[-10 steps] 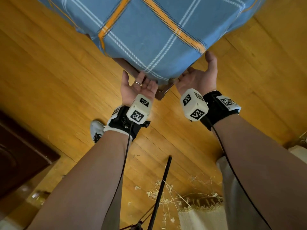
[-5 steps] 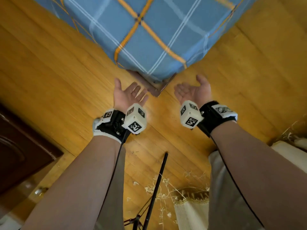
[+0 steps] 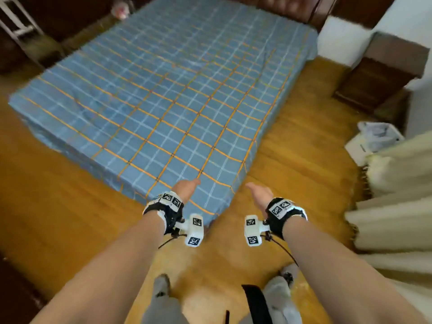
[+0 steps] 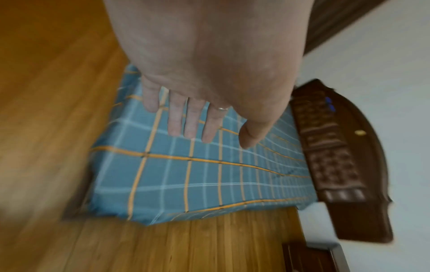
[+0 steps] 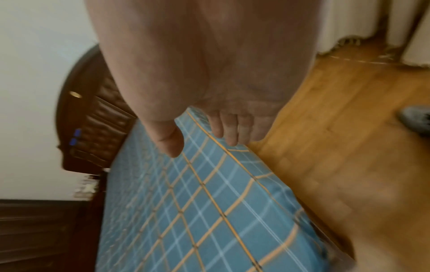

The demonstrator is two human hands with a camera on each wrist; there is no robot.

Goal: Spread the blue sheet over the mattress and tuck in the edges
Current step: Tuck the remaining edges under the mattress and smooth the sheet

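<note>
The blue sheet (image 3: pixel 163 97) with orange and white checks lies flat over the whole mattress, its edges drawn down the sides. My left hand (image 3: pixel 187 187) hovers in the air over the near corner of the bed, fingers straight, holding nothing. The left wrist view shows this left hand (image 4: pixel 197 119) above the blue sheet (image 4: pixel 209 174) with fingers extended. My right hand (image 3: pixel 258 192) hangs over the floor just right of that corner, also empty. In the right wrist view the right hand (image 5: pixel 204 141) has relaxed fingers above the blue sheet (image 5: pixel 197 211).
A dark headboard (image 3: pixel 287 8) stands at the far end. A wooden nightstand (image 3: pixel 378 73) sits at the right by the wall, cream curtains (image 3: pixel 397 202) hang at the near right. Dark furniture (image 3: pixel 14 295) is at the near left. Wooden floor (image 3: pixel 58 195) surrounds the bed.
I have stood up and drawn back from the bed corner. Both hands left the corner's underside, rose and turned from palm-up to hovering open. The whole bed is now in view.
</note>
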